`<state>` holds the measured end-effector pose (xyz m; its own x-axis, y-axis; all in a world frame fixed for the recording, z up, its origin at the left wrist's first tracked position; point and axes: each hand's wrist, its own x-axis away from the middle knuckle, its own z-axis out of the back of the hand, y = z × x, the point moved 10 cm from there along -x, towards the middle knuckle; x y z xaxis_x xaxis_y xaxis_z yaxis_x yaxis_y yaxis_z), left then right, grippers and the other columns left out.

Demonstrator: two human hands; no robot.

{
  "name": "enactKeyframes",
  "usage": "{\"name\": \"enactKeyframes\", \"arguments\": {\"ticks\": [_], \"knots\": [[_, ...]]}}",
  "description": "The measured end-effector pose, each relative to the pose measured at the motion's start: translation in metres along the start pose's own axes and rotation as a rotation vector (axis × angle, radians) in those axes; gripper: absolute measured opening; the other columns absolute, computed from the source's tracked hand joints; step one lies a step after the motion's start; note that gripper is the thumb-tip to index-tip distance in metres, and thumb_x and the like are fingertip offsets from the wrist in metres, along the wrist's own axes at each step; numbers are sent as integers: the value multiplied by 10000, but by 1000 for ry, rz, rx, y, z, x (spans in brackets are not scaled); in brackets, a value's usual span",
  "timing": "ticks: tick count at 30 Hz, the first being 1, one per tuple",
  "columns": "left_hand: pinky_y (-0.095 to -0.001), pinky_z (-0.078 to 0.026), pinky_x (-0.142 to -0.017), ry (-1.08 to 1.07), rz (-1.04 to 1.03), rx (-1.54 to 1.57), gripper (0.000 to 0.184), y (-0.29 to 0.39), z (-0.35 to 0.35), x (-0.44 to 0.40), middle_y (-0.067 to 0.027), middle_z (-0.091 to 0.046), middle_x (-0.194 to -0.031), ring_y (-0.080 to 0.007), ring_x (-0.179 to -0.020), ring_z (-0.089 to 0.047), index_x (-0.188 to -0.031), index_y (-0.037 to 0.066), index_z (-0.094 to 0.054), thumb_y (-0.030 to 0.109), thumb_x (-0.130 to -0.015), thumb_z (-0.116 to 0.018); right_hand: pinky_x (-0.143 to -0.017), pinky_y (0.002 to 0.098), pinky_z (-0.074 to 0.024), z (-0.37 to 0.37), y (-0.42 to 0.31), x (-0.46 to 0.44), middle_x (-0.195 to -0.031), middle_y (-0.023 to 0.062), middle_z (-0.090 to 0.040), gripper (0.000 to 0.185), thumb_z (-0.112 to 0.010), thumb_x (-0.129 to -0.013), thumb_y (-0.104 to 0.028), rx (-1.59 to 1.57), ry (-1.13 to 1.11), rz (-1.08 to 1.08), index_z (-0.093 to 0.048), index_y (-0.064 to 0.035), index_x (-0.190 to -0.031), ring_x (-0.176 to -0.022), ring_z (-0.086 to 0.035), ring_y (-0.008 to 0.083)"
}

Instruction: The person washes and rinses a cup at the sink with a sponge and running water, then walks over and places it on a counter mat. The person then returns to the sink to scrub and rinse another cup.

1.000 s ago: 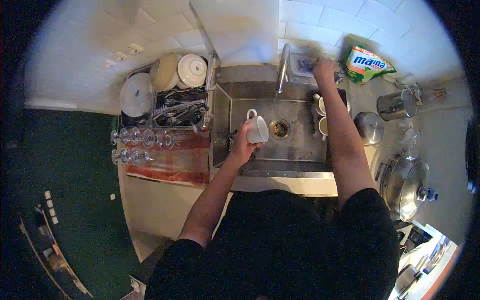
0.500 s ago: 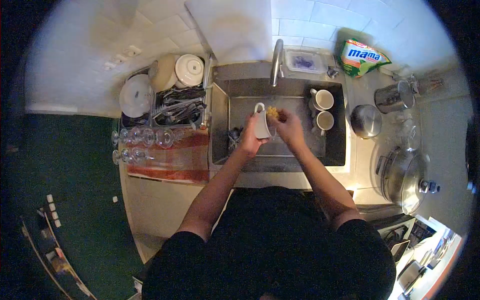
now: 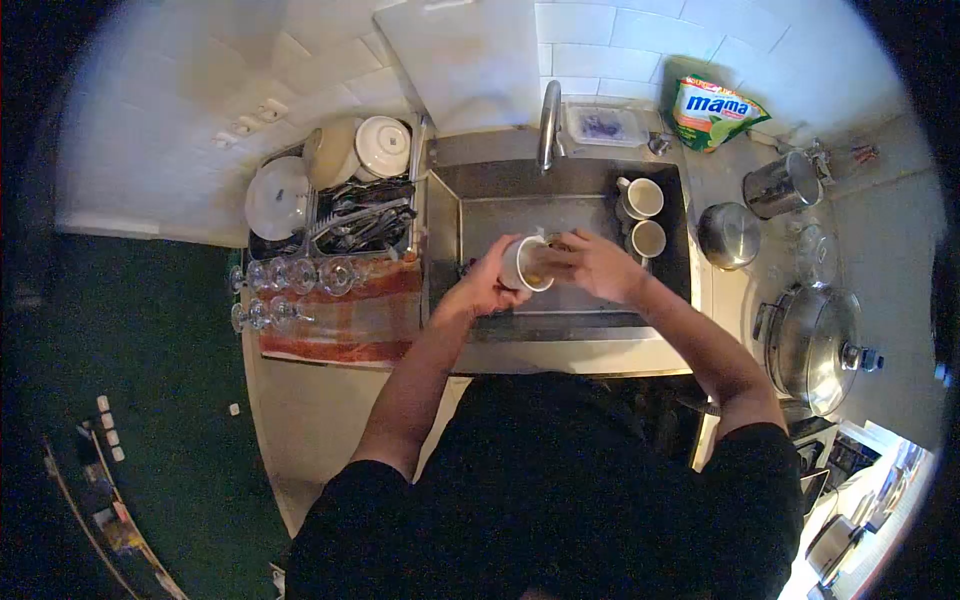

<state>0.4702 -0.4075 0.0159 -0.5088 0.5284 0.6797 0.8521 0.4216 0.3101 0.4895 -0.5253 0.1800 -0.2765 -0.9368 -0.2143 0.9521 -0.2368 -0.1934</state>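
Observation:
Over the metal sink (image 3: 480, 215), my left hand (image 3: 487, 283) grips a white mug (image 3: 515, 264) from its left side, the mug's mouth tilted to the right. My right hand (image 3: 597, 268) is at that mouth, its fingers reaching inside and blurred. A bit of yellow sponge (image 3: 537, 279) shows within the mug, by my right fingertips. White mugs (image 3: 646, 197) stand in the right part of the sink, beyond my right hand. Behind the sink rises the faucet (image 3: 550, 125).
Left, a dish rack (image 3: 415, 190) holds plates, bowls and cutlery; several glasses (image 3: 337, 275) lie on a striped cloth (image 3: 385, 312). Behind sits a clear tray (image 3: 606, 126). At right are a green bag (image 3: 712, 115), a metal pot (image 3: 729, 236) and a large lidded pot (image 3: 815, 350).
My right hand came down from the tray behind the sink with a yellow sponge and reached into the mug. My left hand has turned the mug's mouth toward it.

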Motion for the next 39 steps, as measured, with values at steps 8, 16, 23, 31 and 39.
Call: {"name": "enactKeyframes", "arguments": {"ticks": [8, 16, 23, 31, 39], "knots": [[-339, -580, -609, -63, -813, -634, 530, 59, -37, 31, -103, -637, -1157, -238, -869, -666, -1393, 133, -495, 461, -996, -621, -1008, 448, -504, -19, 3, -9, -1340, 125, -612, 352, -587, -944, -178, -226, 124, -370, -684, -108, -1275, -1178, -580, 316], [-422, -472, -1060, 301, -1047, -863, 693, 66, -35, 45, -136, -533, -1352, -268, -1228, -555, -1449, 44, -412, 282, -920, -791, -799, 347, -435, -89, 41, -9, -997, 46, -645, 400, -524, -1048, -445, -1977, 471, -1092, -641, -91, -1191, -901, -566, 170], [-459, -397, -1139, 226, -1329, -1166, 714, 80, -67, 81, -169, -515, -1400, -318, -1306, -519, -1425, 56, -458, 197, -838, -840, -926, 352, -481, -88, 43, 11, -1104, 93, -701, 521, -455, -1079, -473, -1456, 413, -1185, -674, -35, -1258, -1022, -627, 200], [-461, -438, -1129, 192, -1430, -1560, 901, 78, -115, 109, -161, -534, -1440, -390, -1301, -531, -1466, 98, -522, 85, -655, -915, -870, 346, -505, -59, 42, 4, -1082, 97, -719, 541, -486, -1083, -490, -1687, 573, -1134, -680, -15, -1254, -950, -638, 187], [-411, -564, -976, 76, -1055, -960, 942, 87, -99, 94, -126, -512, -1494, -320, -1258, -575, -1612, 192, -340, 36, -805, -801, -763, 379, -535, -28, 49, 1, -1018, 145, -708, 512, -459, -1104, -462, -938, 444, -950, -633, -9, -1269, -855, -690, 257]]}}
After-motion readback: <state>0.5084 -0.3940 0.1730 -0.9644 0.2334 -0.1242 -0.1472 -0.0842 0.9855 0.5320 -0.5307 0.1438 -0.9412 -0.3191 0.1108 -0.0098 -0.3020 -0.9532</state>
